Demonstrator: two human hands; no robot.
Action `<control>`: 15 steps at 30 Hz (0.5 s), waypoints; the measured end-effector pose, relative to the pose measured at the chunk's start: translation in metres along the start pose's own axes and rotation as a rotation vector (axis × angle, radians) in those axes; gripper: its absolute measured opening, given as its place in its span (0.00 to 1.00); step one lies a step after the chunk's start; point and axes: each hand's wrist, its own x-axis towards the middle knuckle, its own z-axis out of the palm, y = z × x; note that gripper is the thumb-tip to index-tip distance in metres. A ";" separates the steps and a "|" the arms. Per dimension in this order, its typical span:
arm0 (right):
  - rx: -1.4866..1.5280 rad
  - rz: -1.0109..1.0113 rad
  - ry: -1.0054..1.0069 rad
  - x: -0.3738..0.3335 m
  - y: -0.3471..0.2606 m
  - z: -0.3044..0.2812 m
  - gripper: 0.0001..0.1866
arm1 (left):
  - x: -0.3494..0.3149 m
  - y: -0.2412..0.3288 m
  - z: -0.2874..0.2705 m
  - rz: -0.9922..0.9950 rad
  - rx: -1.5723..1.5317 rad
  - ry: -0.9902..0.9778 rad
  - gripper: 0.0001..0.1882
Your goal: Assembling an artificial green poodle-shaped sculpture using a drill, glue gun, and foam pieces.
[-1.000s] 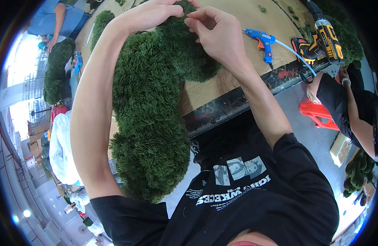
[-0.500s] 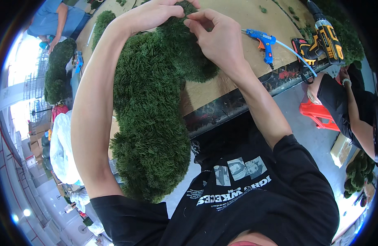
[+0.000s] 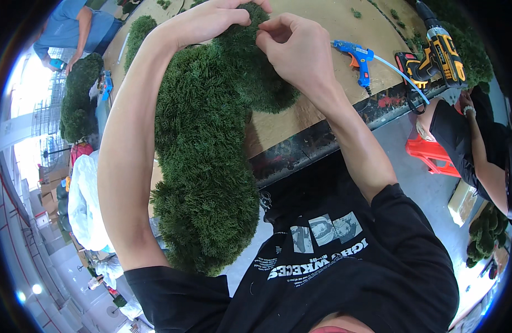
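Note:
A long, bushy shape of artificial green foliage [image 3: 203,144] runs from the table down towards my body. Its rounded upper lobe [image 3: 261,77] bends to the right over the table edge. Cut off partly by the top of the picture, my left hand [image 3: 231,15] curls round the top of this lobe, with foliage between thumb and fingers. Just right of it, my right hand [image 3: 300,53] is closed in a pinch against the foliage. Whatever sits between those fingertips is too small to make out.
On the brown-topped table [image 3: 317,111] lie a blue glue gun [image 3: 356,58] with a pale glue stick and a yellow-black cordless drill [image 3: 442,55]. Co-workers are at the far left [image 3: 78,28] and right [image 3: 483,133]. A red stool [image 3: 431,155] stands by the right one.
My right hand has shifted very slightly right, its fingers pinched closer together. The foliage has moved a little to the right. My left hand stays nearly in place.

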 end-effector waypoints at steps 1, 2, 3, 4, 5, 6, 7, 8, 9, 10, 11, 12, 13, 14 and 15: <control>0.013 0.031 0.000 -0.001 -0.001 0.000 0.11 | -0.001 0.002 0.000 -0.036 -0.023 -0.011 0.24; 0.014 0.032 -0.001 -0.001 0.000 0.001 0.11 | -0.001 0.004 -0.001 -0.071 -0.047 -0.022 0.24; 0.024 0.018 0.015 0.000 0.002 0.002 0.11 | -0.001 0.004 -0.001 -0.072 -0.048 -0.023 0.24; 0.033 0.003 0.030 0.000 0.004 0.002 0.11 | -0.002 0.004 -0.001 -0.068 -0.039 -0.020 0.24; 0.032 0.004 0.030 0.000 0.003 0.002 0.11 | -0.002 0.004 -0.001 -0.065 -0.031 -0.017 0.24; 0.019 0.006 0.032 0.000 0.002 0.002 0.11 | -0.002 0.003 -0.001 -0.065 -0.031 -0.018 0.24; 0.005 0.009 0.034 0.000 0.002 0.002 0.11 | -0.003 0.002 -0.001 -0.047 -0.006 -0.011 0.24; 0.005 0.009 0.034 -0.001 0.001 0.003 0.11 | -0.003 0.001 -0.001 -0.029 0.019 -0.003 0.24; -0.003 0.016 0.030 -0.001 0.000 0.003 0.11 | -0.003 -0.001 -0.002 -0.029 0.019 -0.004 0.24; -0.013 0.023 0.027 -0.001 0.000 0.003 0.10 | -0.002 -0.002 -0.001 0.011 0.015 -0.003 0.24; -0.015 0.024 0.028 0.000 0.000 0.003 0.10 | -0.001 -0.003 -0.001 0.051 0.010 -0.002 0.24; -0.007 0.006 0.027 0.000 0.000 0.002 0.10 | -0.001 -0.004 -0.001 0.052 0.010 -0.003 0.24; 0.002 -0.012 0.026 0.000 0.000 0.002 0.10 | -0.002 0.000 -0.001 0.025 -0.008 -0.004 0.24; 0.001 -0.011 0.027 0.000 0.001 0.002 0.10 | -0.002 0.002 0.000 -0.002 -0.027 -0.005 0.24; 0.006 -0.004 0.021 0.001 0.003 0.002 0.11 | -0.002 0.002 0.000 -0.002 -0.027 -0.006 0.24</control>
